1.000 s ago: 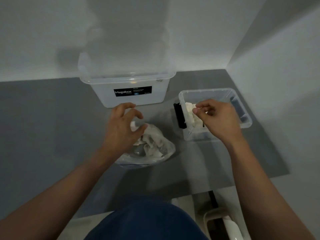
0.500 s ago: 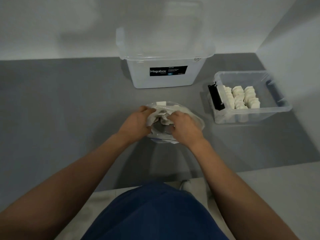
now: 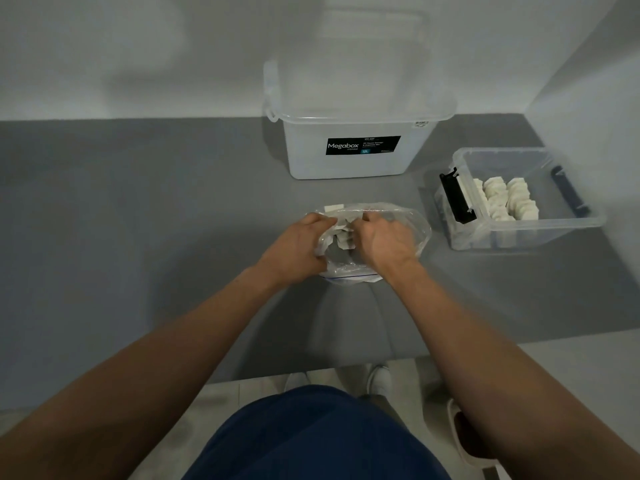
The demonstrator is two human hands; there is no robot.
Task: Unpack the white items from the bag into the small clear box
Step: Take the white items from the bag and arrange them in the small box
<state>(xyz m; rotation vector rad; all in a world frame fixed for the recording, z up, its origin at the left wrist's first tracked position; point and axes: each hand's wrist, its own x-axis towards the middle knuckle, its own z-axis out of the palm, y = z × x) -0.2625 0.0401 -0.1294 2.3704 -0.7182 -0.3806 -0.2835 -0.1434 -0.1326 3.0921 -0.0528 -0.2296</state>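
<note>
A clear plastic zip bag point(image 3: 414, 226) lies on the grey surface in front of me, with white items point(image 3: 344, 237) showing in its open mouth. My left hand point(image 3: 298, 249) grips the bag's left edge. My right hand point(image 3: 386, 242) has its fingers curled into the bag's opening, over the white items; what they hold is hidden. To the right stands the small clear box point(image 3: 540, 233) with black clip handles. Several white items point(image 3: 509, 200) are lined up inside it.
A large translucent Megabox tub point(image 3: 353, 161) stands behind the bag against the wall. A side wall rises right of the small box. The grey surface point(image 3: 138, 220) ends near my body, where my dark blue clothing and feet on a tiled floor show.
My right hand has left the small box and come down to the bag's mouth. My left hand shifted to the bag's left edge. My view turned left.
</note>
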